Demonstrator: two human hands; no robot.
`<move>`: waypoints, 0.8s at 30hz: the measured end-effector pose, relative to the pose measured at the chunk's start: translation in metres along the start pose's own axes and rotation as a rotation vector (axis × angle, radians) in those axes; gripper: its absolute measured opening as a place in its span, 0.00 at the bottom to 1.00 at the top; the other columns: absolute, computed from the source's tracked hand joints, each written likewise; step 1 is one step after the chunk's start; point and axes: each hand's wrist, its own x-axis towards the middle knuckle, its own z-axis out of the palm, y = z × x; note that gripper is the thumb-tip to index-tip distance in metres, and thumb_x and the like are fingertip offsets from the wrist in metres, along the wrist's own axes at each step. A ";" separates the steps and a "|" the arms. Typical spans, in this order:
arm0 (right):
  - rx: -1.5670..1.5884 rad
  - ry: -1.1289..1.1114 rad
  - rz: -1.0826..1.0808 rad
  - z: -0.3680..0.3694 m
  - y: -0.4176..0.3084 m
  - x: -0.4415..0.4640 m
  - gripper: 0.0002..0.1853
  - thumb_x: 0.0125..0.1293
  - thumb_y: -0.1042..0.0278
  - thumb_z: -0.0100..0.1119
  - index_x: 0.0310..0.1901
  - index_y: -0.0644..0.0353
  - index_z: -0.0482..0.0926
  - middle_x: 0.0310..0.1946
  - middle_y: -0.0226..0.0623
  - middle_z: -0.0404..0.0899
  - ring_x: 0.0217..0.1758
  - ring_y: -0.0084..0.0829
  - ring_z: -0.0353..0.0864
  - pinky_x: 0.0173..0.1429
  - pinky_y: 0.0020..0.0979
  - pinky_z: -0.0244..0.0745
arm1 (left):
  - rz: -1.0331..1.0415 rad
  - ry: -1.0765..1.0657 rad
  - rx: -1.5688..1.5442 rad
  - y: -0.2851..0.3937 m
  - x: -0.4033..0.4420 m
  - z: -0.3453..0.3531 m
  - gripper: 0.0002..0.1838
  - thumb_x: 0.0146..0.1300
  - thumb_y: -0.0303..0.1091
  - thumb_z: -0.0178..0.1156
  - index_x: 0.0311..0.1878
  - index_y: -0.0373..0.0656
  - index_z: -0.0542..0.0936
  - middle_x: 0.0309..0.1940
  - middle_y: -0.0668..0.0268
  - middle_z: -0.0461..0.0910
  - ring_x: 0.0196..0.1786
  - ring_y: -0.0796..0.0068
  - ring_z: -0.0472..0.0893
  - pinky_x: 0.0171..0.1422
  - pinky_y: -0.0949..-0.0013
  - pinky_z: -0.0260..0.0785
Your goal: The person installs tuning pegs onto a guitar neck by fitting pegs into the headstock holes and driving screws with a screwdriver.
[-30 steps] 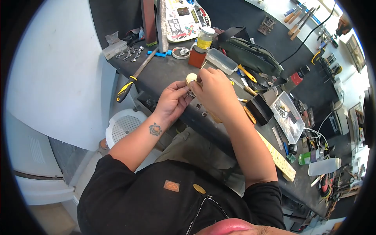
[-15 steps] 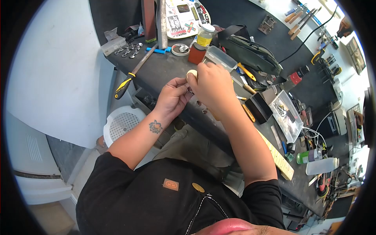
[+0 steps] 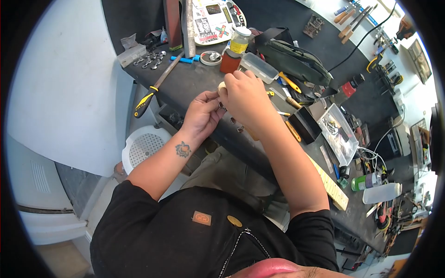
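A pale wooden guitar neck (image 3: 334, 191) with dark dots lies along the bench's front edge, partly under my right forearm. Shiny tuning pegs (image 3: 237, 125) stick out along its near side, and a rounded pale end (image 3: 221, 86) shows between my hands. My left hand (image 3: 204, 113) is closed, thumb and fingers pinched at a small shiny tuning peg (image 3: 222, 106). Curled over the pale end, my right hand (image 3: 243, 95) is closed too; whatever its fingers grip is hidden behind the knuckles.
Loose metal tuners (image 3: 150, 59) lie at the bench's left. A yellow-black handled file (image 3: 147, 99) juts over the edge. Behind my hands stand a lidded jar (image 3: 239, 44) and a clear plastic box (image 3: 259, 67). Right are a black box (image 3: 303, 125) and a parts tray (image 3: 337, 136).
My right hand has turned slightly at the wrist over the pale end. The left hand keeps its pinch. The whole view has shifted a little.
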 end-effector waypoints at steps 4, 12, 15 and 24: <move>0.112 0.184 -0.091 -0.005 0.000 -0.001 0.15 0.70 0.57 0.70 0.44 0.63 0.83 0.42 0.48 0.86 0.55 0.54 0.86 0.58 0.52 0.81 | 0.002 -0.020 0.008 0.002 0.001 -0.001 0.08 0.81 0.18 0.60 0.59 0.33 0.81 0.59 0.52 0.87 0.62 0.61 0.89 0.74 0.55 0.84; 0.059 -0.013 0.045 -0.005 -0.002 0.001 0.10 0.69 0.64 0.69 0.43 0.62 0.83 0.47 0.46 0.87 0.56 0.52 0.85 0.58 0.54 0.80 | 0.006 -0.005 -0.008 -0.001 0.002 -0.003 0.09 0.81 0.19 0.60 0.59 0.32 0.81 0.59 0.51 0.87 0.62 0.62 0.89 0.74 0.55 0.84; 0.186 0.013 -0.099 -0.008 0.003 -0.002 0.11 0.69 0.63 0.71 0.42 0.63 0.84 0.48 0.47 0.87 0.56 0.52 0.85 0.60 0.52 0.80 | 0.007 -0.044 -0.008 0.001 0.000 -0.002 0.08 0.81 0.19 0.60 0.59 0.33 0.82 0.59 0.52 0.87 0.62 0.63 0.89 0.74 0.55 0.83; 0.124 -0.044 0.103 -0.011 -0.001 0.000 0.11 0.70 0.64 0.71 0.43 0.64 0.87 0.46 0.47 0.88 0.57 0.52 0.86 0.61 0.51 0.81 | 0.001 -0.017 0.007 -0.001 0.002 -0.003 0.07 0.82 0.20 0.60 0.57 0.34 0.82 0.59 0.53 0.88 0.62 0.63 0.89 0.73 0.56 0.84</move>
